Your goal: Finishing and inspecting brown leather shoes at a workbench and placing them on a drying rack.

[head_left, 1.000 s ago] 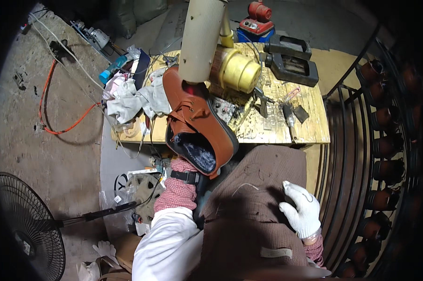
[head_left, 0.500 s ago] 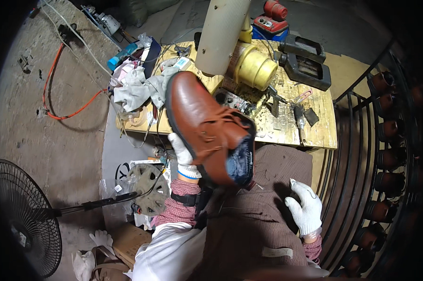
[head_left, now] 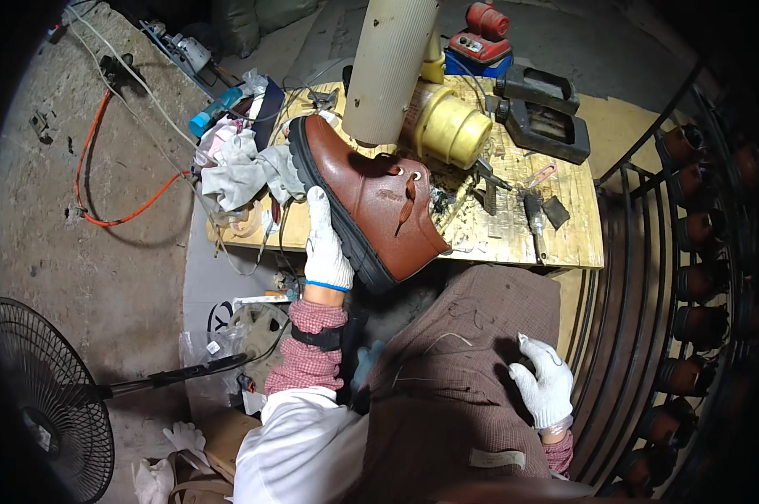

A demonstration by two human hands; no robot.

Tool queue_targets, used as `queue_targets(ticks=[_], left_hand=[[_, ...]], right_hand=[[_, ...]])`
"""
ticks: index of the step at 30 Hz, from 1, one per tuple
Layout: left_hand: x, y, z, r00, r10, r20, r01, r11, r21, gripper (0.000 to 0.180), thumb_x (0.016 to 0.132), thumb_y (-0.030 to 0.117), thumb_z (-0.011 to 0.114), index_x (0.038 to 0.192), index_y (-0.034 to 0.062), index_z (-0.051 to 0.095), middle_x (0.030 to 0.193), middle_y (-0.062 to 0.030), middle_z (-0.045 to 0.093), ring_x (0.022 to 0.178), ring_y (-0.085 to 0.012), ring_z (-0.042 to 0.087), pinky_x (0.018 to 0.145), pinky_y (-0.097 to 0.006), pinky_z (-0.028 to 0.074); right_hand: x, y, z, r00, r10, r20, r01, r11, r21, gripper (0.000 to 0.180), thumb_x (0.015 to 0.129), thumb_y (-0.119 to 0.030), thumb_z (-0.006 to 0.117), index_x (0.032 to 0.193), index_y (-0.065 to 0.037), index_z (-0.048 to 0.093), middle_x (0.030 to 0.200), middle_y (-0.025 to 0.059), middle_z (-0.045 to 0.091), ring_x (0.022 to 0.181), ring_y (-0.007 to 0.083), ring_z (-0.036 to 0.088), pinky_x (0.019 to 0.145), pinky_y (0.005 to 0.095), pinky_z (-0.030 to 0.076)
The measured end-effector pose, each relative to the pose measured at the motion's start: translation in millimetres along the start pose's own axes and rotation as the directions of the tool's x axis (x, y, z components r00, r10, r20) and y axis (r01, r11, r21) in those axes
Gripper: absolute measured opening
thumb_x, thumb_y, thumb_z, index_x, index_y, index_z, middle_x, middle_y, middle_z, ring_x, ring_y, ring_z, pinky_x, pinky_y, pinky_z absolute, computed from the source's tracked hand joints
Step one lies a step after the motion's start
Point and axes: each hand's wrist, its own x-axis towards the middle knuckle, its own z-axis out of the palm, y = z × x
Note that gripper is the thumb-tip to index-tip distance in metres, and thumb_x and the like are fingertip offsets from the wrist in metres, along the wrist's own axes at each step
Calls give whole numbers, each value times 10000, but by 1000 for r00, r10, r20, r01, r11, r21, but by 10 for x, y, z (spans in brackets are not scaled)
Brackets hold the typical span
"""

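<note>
A brown leather lace-up boot with a thick black sole lies tipped on its side in the air over the workbench's near edge, its toe pointing away. In a white knit glove, my left hand grips it along the sole; some of the fingers are hidden behind it. My right hand, gloved too, rests on the brown cloth over my lap. Its thumb stands apart from the fingers, and it holds nothing. Just beyond the boot stand a pale upright pipe and a yellow round housing.
The wooden workbench carries grey rags, black trays and a dark-handled tool. A black fan stands at left. Racks of similar footwear line the right. An orange hose hangs on the left wall.
My left hand has turned the boot, so its side and sole edge now show instead of its top and opening, and has moved it slightly away. The right hand has barely moved.
</note>
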Motion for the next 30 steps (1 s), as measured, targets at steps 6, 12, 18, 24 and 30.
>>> queue_targets(ticks=[6, 12, 18, 24, 30], left_hand=[[318, 95, -116, 909, 386, -159, -342, 907, 248, 678, 1010, 419, 643, 1539, 70, 402, 1438, -115, 523, 1210, -236, 606, 1023, -377, 522], [613, 383, 428, 913, 362, -187, -341, 931, 132, 1112, 940, 387, 739, 1654, 59, -48, 1627, -162, 315, 1355, -304, 505, 1083, -433, 474], [882, 401, 92, 919, 380, -105, -355, 914, 197, 978, 940, 425, 739, 1640, 37, 178, 1590, -167, 370, 1335, -282, 513, 1069, -427, 486], [185, 229, 231, 935, 280, -219, -280, 959, 31, 579, 1001, 398, 673, 1457, 81, 509, 1388, -87, 602, 1225, -226, 612, 1039, -395, 531], [-156, 110, 288, 936, 236, -263, -227, 972, 64, 628, 979, 351, 719, 1503, 99, 479, 1334, -77, 622, 1181, -205, 624, 988, -398, 537]], right_hand=[[126, 50, -36, 1000, 17, -5, -17, 1000, -7, 403, 795, -183, 815, 1162, -52, 712, 1196, 134, 733, 1066, 322, 717, 910, 383, 575], [285, 38, -11, 995, -98, 0, 97, 994, -42, 406, 810, -235, 810, 1167, -65, 717, 1185, 126, 732, 1045, 321, 717, 891, 391, 573], [600, -172, 55, 963, -266, 34, 267, 963, -27, 436, 829, -256, 804, 1225, -94, 722, 1210, 110, 726, 1032, 291, 715, 872, 384, 561], [1482, -816, 184, 645, -750, -144, 715, 660, -231, 523, 852, -202, 744, 1355, -89, 655, 1333, 129, 659, 1094, 317, 662, 870, 397, 524], [1838, -1514, 435, 535, -828, 168, 803, 436, -407, 246, 825, -186, 630, 1026, -50, 672, 1000, 115, 666, 949, 274, 661, 790, 369, 518]])
